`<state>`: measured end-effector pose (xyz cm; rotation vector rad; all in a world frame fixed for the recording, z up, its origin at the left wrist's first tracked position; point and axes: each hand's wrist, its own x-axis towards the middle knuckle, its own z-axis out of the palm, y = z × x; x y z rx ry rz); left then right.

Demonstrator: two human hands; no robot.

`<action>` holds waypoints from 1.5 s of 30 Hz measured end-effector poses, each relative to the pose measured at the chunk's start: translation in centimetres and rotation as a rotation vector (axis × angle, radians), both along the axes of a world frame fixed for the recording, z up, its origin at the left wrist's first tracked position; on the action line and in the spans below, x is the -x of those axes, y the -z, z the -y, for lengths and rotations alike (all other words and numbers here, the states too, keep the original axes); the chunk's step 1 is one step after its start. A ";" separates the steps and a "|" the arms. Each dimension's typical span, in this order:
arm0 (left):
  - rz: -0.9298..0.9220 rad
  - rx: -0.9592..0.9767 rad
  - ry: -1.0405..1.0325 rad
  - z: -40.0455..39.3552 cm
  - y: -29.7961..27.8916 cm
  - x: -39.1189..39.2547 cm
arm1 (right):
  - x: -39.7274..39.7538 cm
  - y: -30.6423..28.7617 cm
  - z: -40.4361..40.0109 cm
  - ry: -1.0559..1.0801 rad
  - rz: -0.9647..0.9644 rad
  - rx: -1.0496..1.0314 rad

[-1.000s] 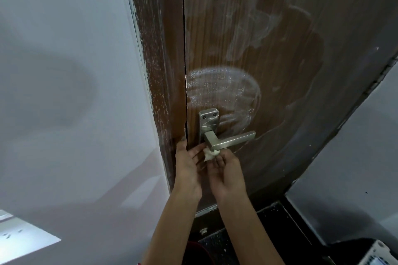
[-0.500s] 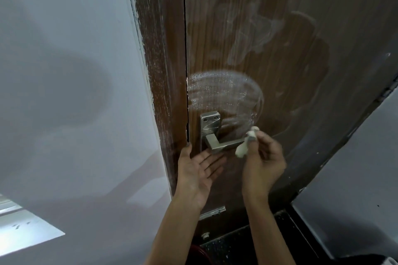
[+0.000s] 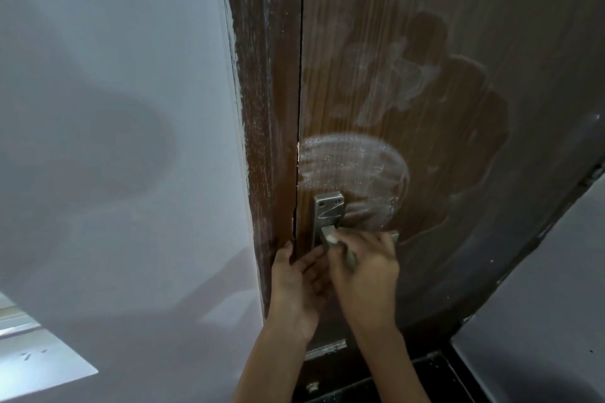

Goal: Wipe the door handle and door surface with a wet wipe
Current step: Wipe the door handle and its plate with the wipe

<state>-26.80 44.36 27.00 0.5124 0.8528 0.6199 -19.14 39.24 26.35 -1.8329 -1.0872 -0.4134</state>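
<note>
While streaked, brown door [image 3: 442,141], grey wall [image 3: 114,108].

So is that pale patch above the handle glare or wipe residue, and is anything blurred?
Head view: the pale streaked patch on the door looks like smear marks rather than glare; the right hand over the handle is slightly motion-blurred; straight edges bow from the wide lens; dim, soft shadows.
</note>
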 end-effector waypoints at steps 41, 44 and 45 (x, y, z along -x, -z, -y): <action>-0.028 -0.097 0.047 -1.8 0.0 2.8 | 0.8 -0.6 -3.5 -0.028 -0.120 -0.376; -0.035 -0.086 0.035 -1.8 -0.3 2.7 | 1.3 0.3 -3.3 -0.089 -0.047 -0.287; -0.036 -0.091 0.039 -1.8 -0.4 2.7 | 1.1 0.3 -3.1 -0.085 -0.078 -0.296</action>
